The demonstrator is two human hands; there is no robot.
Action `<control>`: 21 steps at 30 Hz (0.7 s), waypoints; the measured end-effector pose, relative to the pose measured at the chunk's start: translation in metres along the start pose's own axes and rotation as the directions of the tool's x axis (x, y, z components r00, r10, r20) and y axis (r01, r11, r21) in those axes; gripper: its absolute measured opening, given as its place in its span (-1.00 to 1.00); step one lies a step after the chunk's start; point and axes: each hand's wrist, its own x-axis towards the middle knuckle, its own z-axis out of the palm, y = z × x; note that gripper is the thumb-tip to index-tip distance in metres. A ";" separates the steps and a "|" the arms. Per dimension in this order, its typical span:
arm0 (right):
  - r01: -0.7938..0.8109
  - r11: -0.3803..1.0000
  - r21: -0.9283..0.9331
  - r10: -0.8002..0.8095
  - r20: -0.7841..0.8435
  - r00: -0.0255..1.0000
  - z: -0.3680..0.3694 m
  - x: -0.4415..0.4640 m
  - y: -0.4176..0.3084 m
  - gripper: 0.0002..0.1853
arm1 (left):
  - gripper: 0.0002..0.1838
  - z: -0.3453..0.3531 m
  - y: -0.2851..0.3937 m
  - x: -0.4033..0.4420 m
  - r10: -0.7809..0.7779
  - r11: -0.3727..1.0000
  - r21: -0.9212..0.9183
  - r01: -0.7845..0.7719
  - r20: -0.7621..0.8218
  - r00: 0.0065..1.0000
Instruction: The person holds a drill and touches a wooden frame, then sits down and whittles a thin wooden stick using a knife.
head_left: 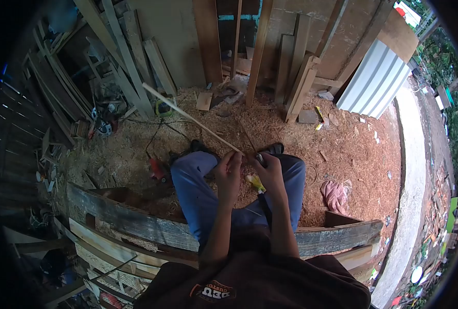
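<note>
My left hand (228,174) is closed around the lower end of a long, thin wooden stick (190,118), which slants away to the upper left. My right hand (271,172) is closed close beside it, on a knife-like tool (260,158) with a shiny metal part at the fingertips. A dark strip, possibly its handle, runs back along the right forearm; the fingers hide how it joins. The two hands are over the gap between my knees, near the end of the stick. Beneath them lies a yellow wrapper (254,181) on the shavings.
I sit on a dark plank bench (136,219). Wood shavings (352,149) cover the ground. A red power tool (158,169) with a cord lies left of my legs, a pink cloth (335,195) to the right. Boards (159,67) and a white corrugated sheet (374,77) lean ahead.
</note>
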 end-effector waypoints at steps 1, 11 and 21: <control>-0.010 0.999 -0.037 0.011 0.027 1.000 -0.003 -0.001 -0.007 -0.74 | -0.67 -0.001 -0.001 0.001 0.003 1.000 -0.013 -0.003 0.010 1.000; 0.031 0.992 -0.120 -0.020 0.088 0.996 -0.010 -0.005 -0.034 -0.64 | -0.72 -0.004 0.011 0.001 0.041 0.999 0.021 -0.041 0.013 0.999; 0.344 0.920 -0.189 -0.305 0.207 0.930 -0.012 -0.008 -0.038 -0.65 | -0.80 -0.011 -0.003 0.003 0.028 0.999 -0.038 -0.022 0.151 0.988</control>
